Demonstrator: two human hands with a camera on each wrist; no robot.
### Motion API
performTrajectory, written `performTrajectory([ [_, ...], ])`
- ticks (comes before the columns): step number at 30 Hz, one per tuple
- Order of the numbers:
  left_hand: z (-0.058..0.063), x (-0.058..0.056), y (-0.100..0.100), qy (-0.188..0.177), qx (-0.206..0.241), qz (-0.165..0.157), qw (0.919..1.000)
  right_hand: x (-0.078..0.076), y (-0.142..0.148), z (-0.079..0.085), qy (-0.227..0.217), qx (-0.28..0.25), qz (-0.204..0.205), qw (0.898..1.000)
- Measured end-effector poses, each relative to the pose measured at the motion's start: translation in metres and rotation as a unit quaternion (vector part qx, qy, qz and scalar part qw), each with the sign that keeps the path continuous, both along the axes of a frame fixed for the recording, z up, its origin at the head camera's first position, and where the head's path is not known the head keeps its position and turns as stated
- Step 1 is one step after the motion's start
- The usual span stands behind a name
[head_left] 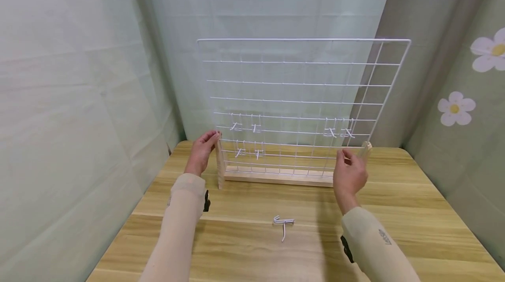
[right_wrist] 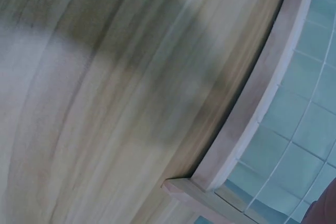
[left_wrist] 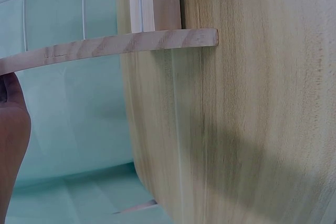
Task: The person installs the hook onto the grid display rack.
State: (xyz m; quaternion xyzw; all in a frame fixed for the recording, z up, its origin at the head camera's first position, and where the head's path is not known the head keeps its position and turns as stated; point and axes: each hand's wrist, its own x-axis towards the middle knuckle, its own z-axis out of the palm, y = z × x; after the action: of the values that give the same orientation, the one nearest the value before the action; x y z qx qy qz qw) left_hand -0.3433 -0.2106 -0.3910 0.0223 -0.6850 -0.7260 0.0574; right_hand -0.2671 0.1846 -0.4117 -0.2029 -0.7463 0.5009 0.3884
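Note:
A white wire grid panel (head_left: 304, 83) stands upright in a wooden base (head_left: 276, 176). At the panel's left side, my left hand (head_left: 200, 152) grips the top of the wooden side post (head_left: 220, 163) between thumb and fingers. Just in front of the right post (head_left: 367, 148), my right hand (head_left: 350, 174) has its fingers loosely bent, with nothing visible between them. Only a bit of that hand shows in the right wrist view. Several white wire hooks hang on the grid, among them a left hook (head_left: 239, 152) and a right hook (head_left: 330, 133).
A loose white double-wire hook (head_left: 284, 221) lies on the wooden table (head_left: 252, 247), in front of the base and between my forearms. Pale green cloth (head_left: 169, 10) hangs behind and on the left. On the right, flower-patterned cloth (head_left: 434, 155) borders the table.

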Motion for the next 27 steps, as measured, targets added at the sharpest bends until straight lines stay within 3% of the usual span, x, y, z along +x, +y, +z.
performTrajectory([
  [20,0.000,0.000,-0.001,0.001,-0.004,-0.001,1.0000,0.017,-0.023,-0.028,-0.042,0.031,0.088,0.995],
  [27,-0.002,0.002,-0.001,0.000,-0.007,-0.002,1.0000,0.024,-0.029,-0.041,-0.092,0.037,0.135,0.986],
])
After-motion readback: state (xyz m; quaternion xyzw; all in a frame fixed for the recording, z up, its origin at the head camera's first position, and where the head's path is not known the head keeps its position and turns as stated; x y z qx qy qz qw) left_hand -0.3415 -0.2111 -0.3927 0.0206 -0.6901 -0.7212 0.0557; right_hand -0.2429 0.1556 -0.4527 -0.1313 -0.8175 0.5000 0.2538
